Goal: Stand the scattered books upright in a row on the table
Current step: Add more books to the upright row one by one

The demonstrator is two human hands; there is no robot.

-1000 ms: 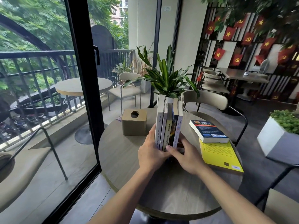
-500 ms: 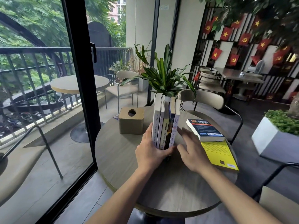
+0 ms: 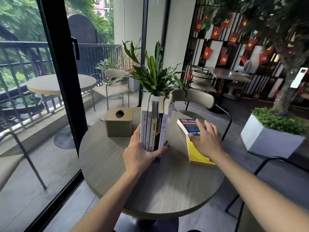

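Note:
Several books (image 3: pixel 154 124) stand upright, spines toward me, in the middle of the round wooden table (image 3: pixel 150 186). My left hand (image 3: pixel 142 153) clasps their lower end, fingers on the left cover and thumb under the right side. To the right a dark-covered book (image 3: pixel 188 127) lies flat on top of a yellow book (image 3: pixel 198 155). My right hand (image 3: pixel 206 141) hovers over these two with fingers spread, its fingertips above the dark book's near edge. Whether it touches the cover I cannot tell.
A tan tissue box (image 3: pixel 119 122) stands left of the upright books. Behind them is a potted plant (image 3: pixel 155 77) and a chair (image 3: pixel 192 99). A glass door frame (image 3: pixel 61 81) runs along the left; a white planter (image 3: pixel 270 138) sits on the floor at right.
My right hand has left the right side of the upright books and moved right over the dark flat book. My left hand still holds the row.

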